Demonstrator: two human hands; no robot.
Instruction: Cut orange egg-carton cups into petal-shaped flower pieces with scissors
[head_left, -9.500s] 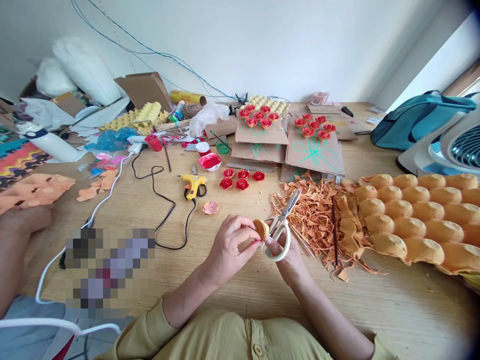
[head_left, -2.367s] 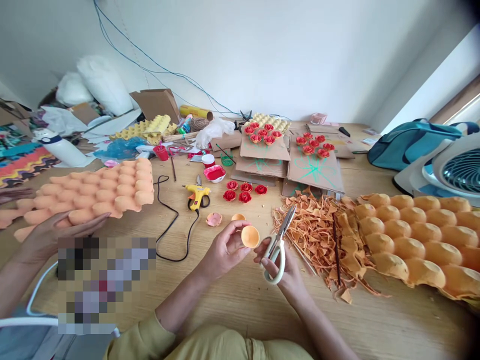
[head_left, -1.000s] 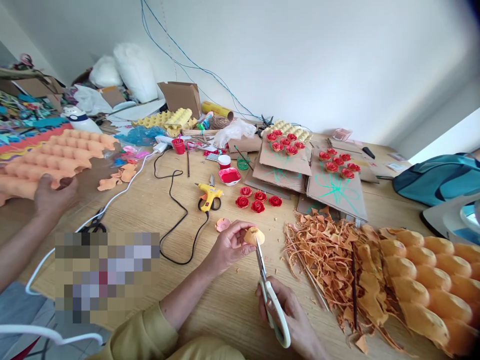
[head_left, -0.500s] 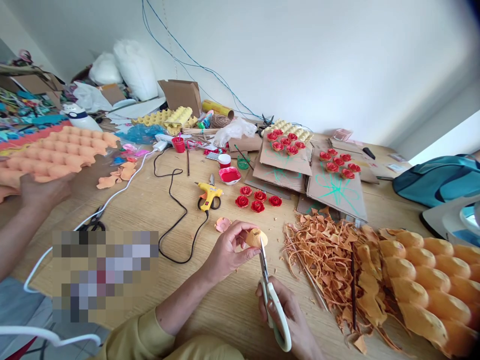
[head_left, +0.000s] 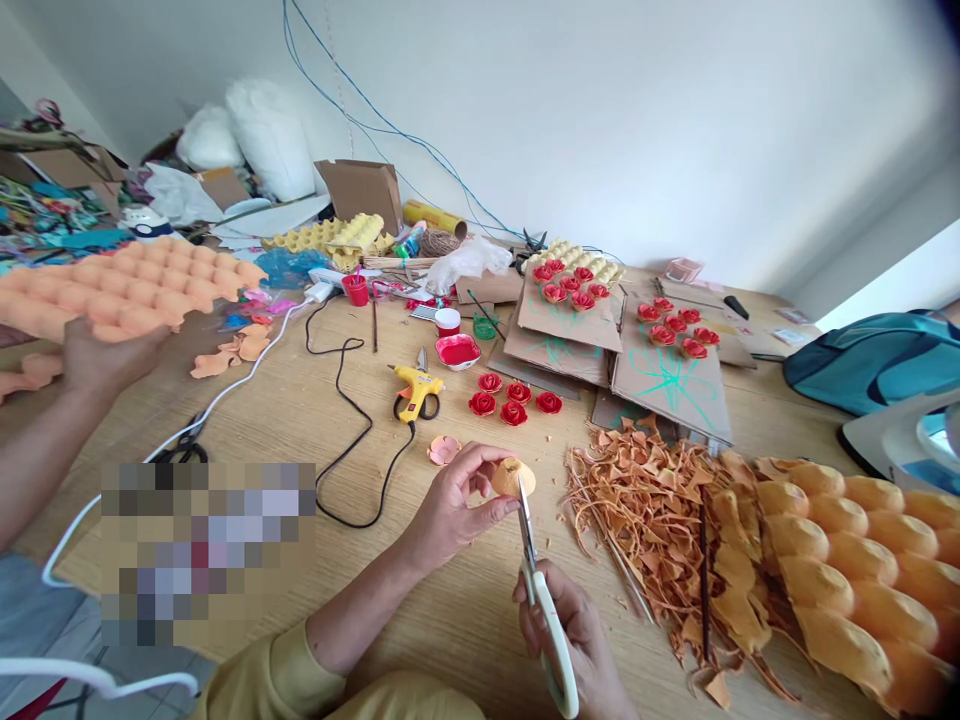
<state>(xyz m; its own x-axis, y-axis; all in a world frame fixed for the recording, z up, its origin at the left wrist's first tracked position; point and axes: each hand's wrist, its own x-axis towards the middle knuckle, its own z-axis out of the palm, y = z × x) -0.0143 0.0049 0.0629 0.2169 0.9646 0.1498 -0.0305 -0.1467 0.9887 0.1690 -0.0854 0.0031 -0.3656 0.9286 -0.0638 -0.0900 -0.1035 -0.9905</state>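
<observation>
Between the thumb and fingers of my left hand is a small orange egg carton cup, its rounded bottom showing. My right hand grips white-handled scissors, whose blades meet the cup's edge. A cut, petal-shaped cup lies just beyond my left hand. Farther off sit several red paper roses and a yellow glue gun. To the right of my hands spreads a heap of orange carton scraps.
At the left, a co-worker's hand holds an orange egg tray. Another egg tray lies at the right. Red paint fills a small dish. Cardboard pieces carry more roses. A white cable and black scissors lie left.
The co-worker's egg tray has shifted right and lifted, and a torn strip now shows under it. My hands, the cup and the scissors stay almost in place.
</observation>
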